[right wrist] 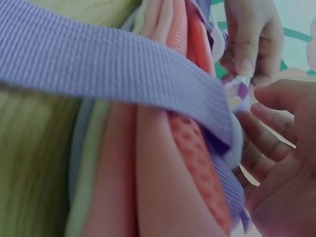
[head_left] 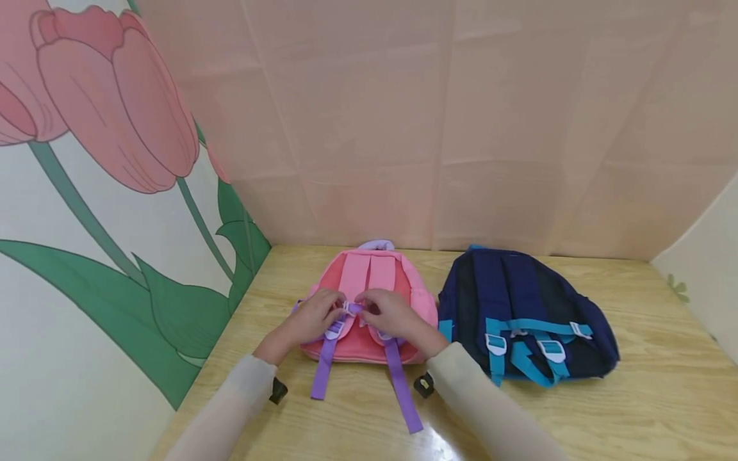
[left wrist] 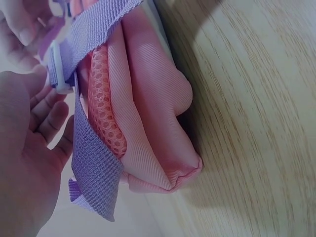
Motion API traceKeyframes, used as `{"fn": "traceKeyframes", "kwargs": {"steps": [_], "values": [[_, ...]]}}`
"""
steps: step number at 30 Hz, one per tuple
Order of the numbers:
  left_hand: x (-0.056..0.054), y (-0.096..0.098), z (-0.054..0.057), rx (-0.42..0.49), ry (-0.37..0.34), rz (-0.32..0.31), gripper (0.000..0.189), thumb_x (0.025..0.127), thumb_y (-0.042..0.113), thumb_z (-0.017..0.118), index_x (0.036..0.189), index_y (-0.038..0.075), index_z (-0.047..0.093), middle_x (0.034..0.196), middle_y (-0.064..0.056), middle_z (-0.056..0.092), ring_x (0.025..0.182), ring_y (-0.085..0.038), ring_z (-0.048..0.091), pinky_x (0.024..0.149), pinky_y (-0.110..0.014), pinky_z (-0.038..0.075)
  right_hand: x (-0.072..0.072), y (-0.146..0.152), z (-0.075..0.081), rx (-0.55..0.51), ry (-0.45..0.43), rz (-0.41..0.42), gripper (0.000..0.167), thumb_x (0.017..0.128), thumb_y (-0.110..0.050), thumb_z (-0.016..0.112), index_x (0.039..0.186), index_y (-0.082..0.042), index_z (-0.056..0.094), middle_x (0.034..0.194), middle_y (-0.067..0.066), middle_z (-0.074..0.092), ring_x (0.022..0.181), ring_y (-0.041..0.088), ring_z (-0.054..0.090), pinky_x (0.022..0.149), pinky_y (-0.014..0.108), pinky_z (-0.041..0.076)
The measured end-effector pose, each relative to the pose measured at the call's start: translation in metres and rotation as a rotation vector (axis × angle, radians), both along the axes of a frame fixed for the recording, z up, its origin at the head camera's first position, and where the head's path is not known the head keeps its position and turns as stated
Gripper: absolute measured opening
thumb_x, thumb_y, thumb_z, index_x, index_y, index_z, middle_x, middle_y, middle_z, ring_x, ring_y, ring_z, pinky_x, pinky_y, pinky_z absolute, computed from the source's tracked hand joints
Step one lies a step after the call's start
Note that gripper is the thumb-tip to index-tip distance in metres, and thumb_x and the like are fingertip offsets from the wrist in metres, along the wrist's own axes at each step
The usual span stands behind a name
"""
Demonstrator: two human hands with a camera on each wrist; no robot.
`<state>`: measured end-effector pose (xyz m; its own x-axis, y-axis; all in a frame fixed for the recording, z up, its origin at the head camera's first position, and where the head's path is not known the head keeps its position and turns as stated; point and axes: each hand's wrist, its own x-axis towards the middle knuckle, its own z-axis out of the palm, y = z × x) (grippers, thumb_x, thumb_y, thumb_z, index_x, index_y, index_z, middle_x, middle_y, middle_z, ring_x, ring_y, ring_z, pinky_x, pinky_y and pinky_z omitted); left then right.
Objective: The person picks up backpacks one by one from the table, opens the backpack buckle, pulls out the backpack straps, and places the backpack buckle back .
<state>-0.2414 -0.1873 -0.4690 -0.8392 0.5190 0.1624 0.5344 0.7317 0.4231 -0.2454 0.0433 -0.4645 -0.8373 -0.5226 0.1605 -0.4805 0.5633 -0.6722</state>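
A pink backpack (head_left: 369,351) lies on the table with its shoulder straps facing up. Across its middle, my left hand (head_left: 316,315) pinches a small white buckle (head_left: 348,309) on the purple chest strap (head_left: 355,308). From the other side, my right hand (head_left: 394,314) pinches the strap close beside the buckle, thumb and forefinger together. The right wrist view shows the buckle (right wrist: 237,91) between the fingertips of both hands. Two purple webbing tails (head_left: 405,390) hang from the shoulder straps towards me. In the left wrist view, purple webbing (left wrist: 96,163) partly covers the backpack's mesh edge.
Right of the pink backpack lies a navy backpack (head_left: 521,282) with turquoise straps and white buckles, almost touching it. The wooden table (head_left: 663,333) meets a pinkish backdrop (head_left: 438,128) behind. A wall with painted tulips (head_left: 115,102) stands on the left.
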Motion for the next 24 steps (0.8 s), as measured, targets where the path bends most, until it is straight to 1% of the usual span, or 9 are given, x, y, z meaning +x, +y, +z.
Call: {"fn": "traceKeyframes", "kwargs": {"steps": [5, 11, 15, 19, 24], "values": [[-0.001, 0.000, -0.003, -0.005, 0.013, -0.008, 0.019, 0.104, 0.021, 0.059, 0.119, 0.010, 0.061, 0.113, -0.004, 0.061, 0.107, -0.017, 0.056, 0.093, -0.038, 0.051, 0.000, -0.010, -0.005, 0.040, 0.057, -0.011, 0.030, 0.095, -0.023, 0.074, 0.123, -0.012, 0.069, 0.099, -0.001, 0.059, 0.086, 0.011, 0.055, 0.077, 0.030, 0.051], [-0.002, -0.001, -0.004, 0.005, 0.016, -0.011, 0.016, 0.103, 0.020, 0.061, 0.116, 0.011, 0.061, 0.110, -0.002, 0.061, 0.103, -0.015, 0.055, 0.089, -0.037, 0.051, -0.002, -0.018, -0.012, 0.015, 0.093, -0.008, 0.028, 0.091, -0.017, 0.076, 0.117, -0.008, 0.070, 0.106, 0.003, 0.063, 0.098, 0.019, 0.056, 0.086, 0.036, 0.051], [-0.002, 0.000, -0.005, 0.034, 0.008, -0.010, 0.011, 0.102, 0.019, 0.062, 0.112, 0.013, 0.061, 0.105, 0.002, 0.060, 0.098, -0.013, 0.055, 0.085, -0.035, 0.051, -0.005, -0.022, -0.016, 0.021, 0.078, -0.022, 0.028, 0.090, -0.019, 0.078, 0.115, -0.008, 0.071, 0.107, 0.004, 0.066, 0.102, 0.020, 0.058, 0.089, 0.038, 0.051], [-0.002, -0.001, -0.007, 0.059, 0.003, -0.013, 0.011, 0.102, 0.020, 0.062, 0.111, 0.013, 0.061, 0.102, 0.003, 0.060, 0.097, -0.013, 0.054, 0.085, -0.034, 0.051, -0.007, -0.025, -0.019, 0.022, 0.051, -0.042, 0.025, 0.092, -0.023, 0.077, 0.113, -0.011, 0.072, 0.109, 0.003, 0.068, 0.106, 0.021, 0.059, 0.093, 0.040, 0.050], [-0.002, -0.001, -0.008, 0.081, -0.009, -0.007, 0.012, 0.102, 0.022, 0.063, 0.111, 0.014, 0.062, 0.101, 0.004, 0.060, 0.096, -0.012, 0.054, 0.083, -0.032, 0.050, -0.007, -0.025, -0.020, 0.006, 0.050, -0.068, 0.018, 0.093, -0.023, 0.076, 0.107, -0.013, 0.071, 0.104, 0.002, 0.067, 0.100, 0.019, 0.060, 0.089, 0.039, 0.050]]}}
